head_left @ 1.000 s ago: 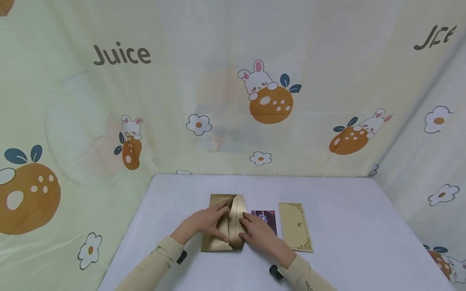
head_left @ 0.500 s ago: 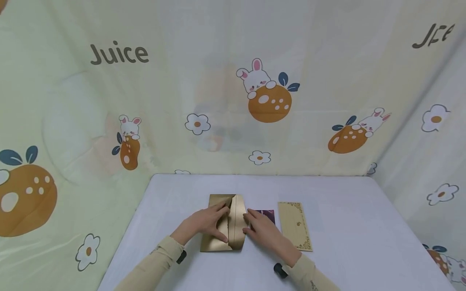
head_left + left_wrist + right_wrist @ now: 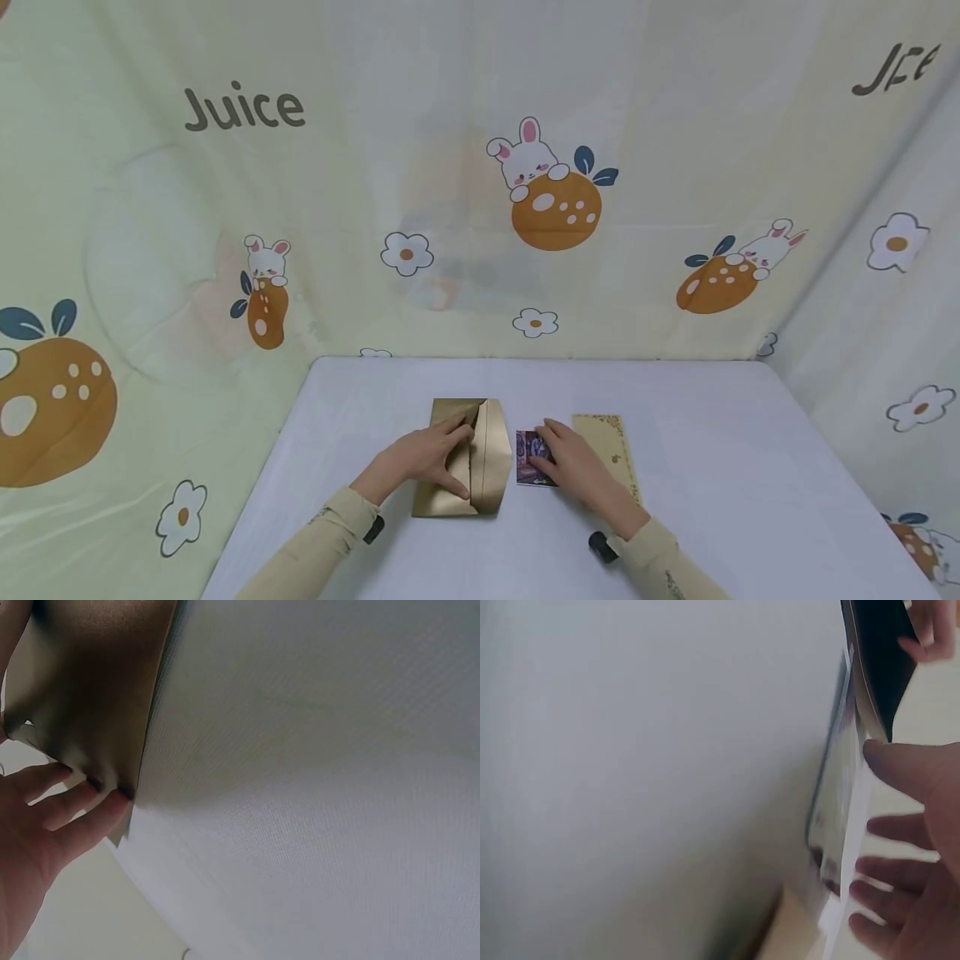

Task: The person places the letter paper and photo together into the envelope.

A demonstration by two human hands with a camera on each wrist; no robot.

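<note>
Gold envelope (image 3: 491, 462) lies flat on the table, at 9 o'clock from the small photo (image 3: 527, 447). Metallic satin finish, stiff paper, rectangular body; flap with slanted corners sticks out toward 3 o'clock, crease line down its length. Dark slit beside the flap, widest near 12 o'clock, edge slightly ragged.

Left hand (image 3: 427, 454) rests on the envelope, thumb and fingers spread apart at the slit, not clamped. Right hand (image 3: 573, 458) is at the photo's 3 o'clock side, fingers fairly straight and spaced, thumb over the print; can't tell how firmly it touches. Hands well apart.

Photo: thin, glossy, dark purple-blue, detail too small to read. At its 3 o'clock, cream card (image 3: 607, 442), matte, long rectangle, brown scroll border, partly under the right forearm. Table (image 3: 705, 467) has a white finely woven cover. Curtain (image 3: 360, 192) at 12 o'clock: pale, soft folds, rabbit-and-orange prints.
</note>
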